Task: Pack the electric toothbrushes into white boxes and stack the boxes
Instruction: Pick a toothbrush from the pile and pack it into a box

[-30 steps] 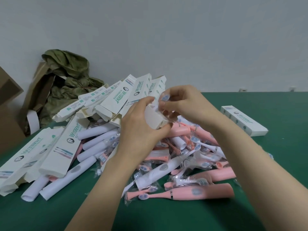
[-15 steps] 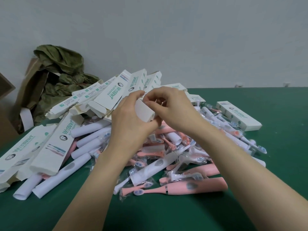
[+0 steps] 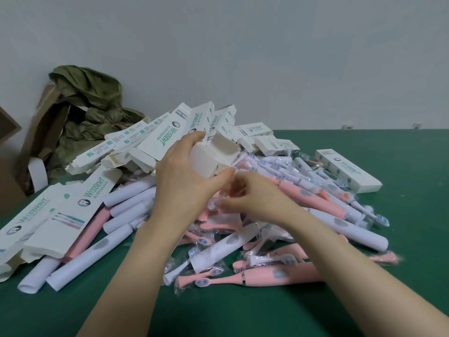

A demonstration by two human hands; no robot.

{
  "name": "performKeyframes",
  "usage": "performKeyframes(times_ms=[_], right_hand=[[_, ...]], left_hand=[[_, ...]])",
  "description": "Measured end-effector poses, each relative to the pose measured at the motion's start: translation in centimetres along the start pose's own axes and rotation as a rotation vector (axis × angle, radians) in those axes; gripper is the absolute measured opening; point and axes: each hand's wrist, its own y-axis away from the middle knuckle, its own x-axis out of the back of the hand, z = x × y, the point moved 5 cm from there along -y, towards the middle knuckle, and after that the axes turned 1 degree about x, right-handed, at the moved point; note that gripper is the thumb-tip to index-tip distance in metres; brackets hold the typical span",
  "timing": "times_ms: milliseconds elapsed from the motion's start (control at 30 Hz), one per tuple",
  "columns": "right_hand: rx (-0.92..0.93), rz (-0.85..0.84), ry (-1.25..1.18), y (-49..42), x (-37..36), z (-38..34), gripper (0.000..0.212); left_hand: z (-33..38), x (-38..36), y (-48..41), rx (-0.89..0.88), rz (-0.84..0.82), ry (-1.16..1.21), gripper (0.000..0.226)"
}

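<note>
My left hand [image 3: 182,181] grips a white box [image 3: 213,155] above the pile, its open end and raised flap facing right. Just below it, my right hand [image 3: 255,199] has its fingers curled down into the heap of pink and white electric toothbrushes [image 3: 243,242] and pinches a clear-wrapped brush head [image 3: 215,204], which is blurred. A long pink toothbrush [image 3: 267,276] lies at the front of the heap. Open white boxes [image 3: 167,139] lean in a row behind my hands. More boxes lie flat at the left [image 3: 46,215]. One closed box [image 3: 347,173] rests on the green table [image 3: 243,312] at the right.
A crumpled olive-green sheet [image 3: 90,105] and brown cardboard [image 3: 9,171] sit at the back left against the grey wall. White rolled tubes [image 3: 126,198] lie left of the heap. Green tabletop shows in front and at the far right.
My right hand has dropped from the box's open end down into the pile and closed on a wrapped piece. The left hand has kept its hold on the box, whose flap now stands open.
</note>
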Motion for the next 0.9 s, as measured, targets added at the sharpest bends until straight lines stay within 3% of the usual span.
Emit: performKeyframes(times_ms=[167, 233, 300, 433, 467, 533, 600, 633, 767, 900], right_hand=[[0.055, 0.034, 0.116, -0.2, -0.3, -0.1, 0.021], [0.019, 0.165, 0.061, -0.3, 1.9, 0.4, 0.003], [-0.037, 0.348, -0.054, -0.3, 4.6, 1.0, 0.009], [-0.01, 0.651, -0.788, 1.3, 8.9, 0.9, 0.01], [0.046, 0.626, -1.009, 1.7, 9.2, 0.4, 0.013], [0.148, 0.393, -1.278, 2.0, 8.7, -1.7, 0.014], [0.152, 0.131, -1.251, 1.9, 6.7, -3.7, 0.011], [0.124, 0.086, -1.167, 1.8, 5.8, -4.1, 0.011], [-0.003, 0.293, -0.86, 1.2, 6.1, -2.5, 0.018], [-0.02, 0.314, -0.575, 0.9, 7.1, -1.9, 0.013]], left_hand=[[0.2, -0.1, 0.5, -0.033, -0.023, 0.031, 0.066], [0.3, 0.1, 0.5, -0.059, -0.02, 0.032, 0.066], [0.2, 0.1, 0.3, -0.055, -0.023, 0.018, 0.066], [-0.3, -0.3, 0.2, -0.041, -0.027, -0.002, 0.066], [-0.3, -0.6, 0.2, -0.043, -0.035, -0.004, 0.066], [-0.2, -1.1, 0.0, -0.047, -0.051, -0.008, 0.065], [-0.2, -1.5, -0.2, -0.02, -0.053, -0.007, 0.061], [-0.2, -1.6, -0.2, -0.004, -0.048, -0.007, 0.056], [-0.2, -1.2, 0.0, -0.034, -0.022, 0.014, 0.052], [-0.1, -1.1, 0.1, -0.048, -0.038, 0.005, 0.064]])
